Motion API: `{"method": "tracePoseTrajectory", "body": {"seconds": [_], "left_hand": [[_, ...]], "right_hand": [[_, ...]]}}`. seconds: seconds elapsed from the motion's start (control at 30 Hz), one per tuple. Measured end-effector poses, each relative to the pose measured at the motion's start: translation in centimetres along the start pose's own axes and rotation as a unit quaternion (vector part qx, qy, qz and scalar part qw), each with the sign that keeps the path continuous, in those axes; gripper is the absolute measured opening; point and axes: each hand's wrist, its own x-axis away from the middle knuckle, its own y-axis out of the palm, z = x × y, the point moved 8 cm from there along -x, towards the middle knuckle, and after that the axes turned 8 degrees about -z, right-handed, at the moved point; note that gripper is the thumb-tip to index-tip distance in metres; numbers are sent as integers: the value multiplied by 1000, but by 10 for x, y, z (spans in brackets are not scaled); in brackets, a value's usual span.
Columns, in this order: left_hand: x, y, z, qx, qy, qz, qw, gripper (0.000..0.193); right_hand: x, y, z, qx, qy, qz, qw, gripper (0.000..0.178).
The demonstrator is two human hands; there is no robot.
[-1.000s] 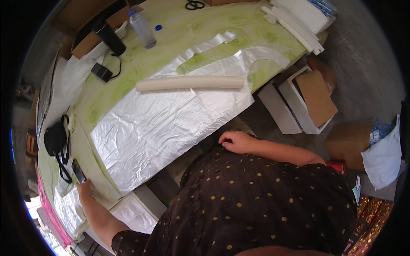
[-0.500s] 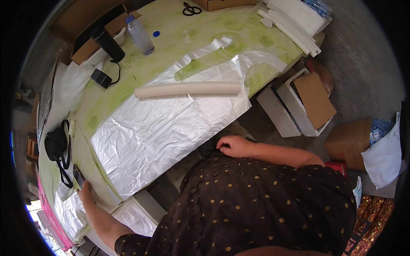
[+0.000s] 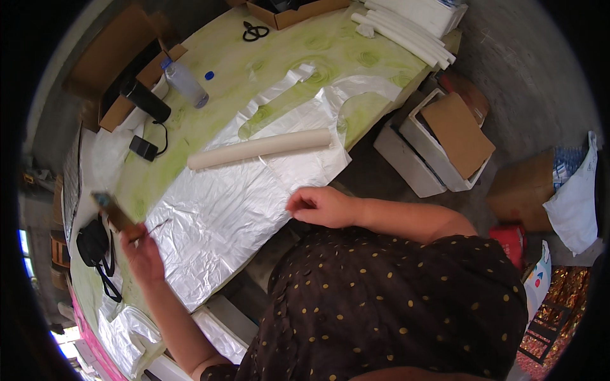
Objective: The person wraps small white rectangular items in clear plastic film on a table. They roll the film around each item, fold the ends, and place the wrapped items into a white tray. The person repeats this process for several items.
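Observation:
My left hand [image 3: 145, 259] grips one end of a smartphone [image 3: 115, 214], raised above the left part of the table; the phone is smeared by motion. At the table's front edge, my right hand [image 3: 321, 206] has its fingers curled in, with nothing visible in them, close to the plastic sheeting. Shiny white plastic bags [image 3: 210, 235] lie flat and wrinkled over the middle of the table. A long pale roll [image 3: 260, 149] rests across them.
On the green-patterned table [image 3: 305, 47] are black scissors [image 3: 255, 32], a bottle [image 3: 185, 84], a blue cap [image 3: 209, 75], a black tumbler [image 3: 145, 100], a corded black device [image 3: 143, 148], a black pouch [image 3: 94, 242] and white rolls [image 3: 406, 35]. Boxes [image 3: 413, 159] stand at right.
My left hand has lifted the phone from the table's left edge, up and to the right. My right hand has moved left and up toward the plastic. The view has shifted slightly.

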Motion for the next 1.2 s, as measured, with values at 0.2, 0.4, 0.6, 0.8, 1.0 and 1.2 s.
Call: {"method": "tracePoseTrajectory", "body": {"seconds": [0.2,0.4,0.6,0.8,1.0,1.2], "left_hand": [[1,220,-150,94,-90,-174,976,36],[57,344,-230,-166,-128,-230,950,90],[76,384,-282,-346,-7,-245,906,114],[102,411,-296,-298,30,-374,878,119],[134,347,-305,-322,-191,-543,752,76],[146,188,-279,-222,-343,-346,845,54]], "right_hand": [[-30,-35,-77,-104,-156,104,977,61],[14,-78,-77,-268,-99,182,941,55],[65,-118,-45,-317,-138,279,896,55],[102,-162,-29,-339,-100,208,912,55],[134,-212,-17,-277,-86,219,932,52],[157,-258,-3,-252,-49,269,928,53]]}}
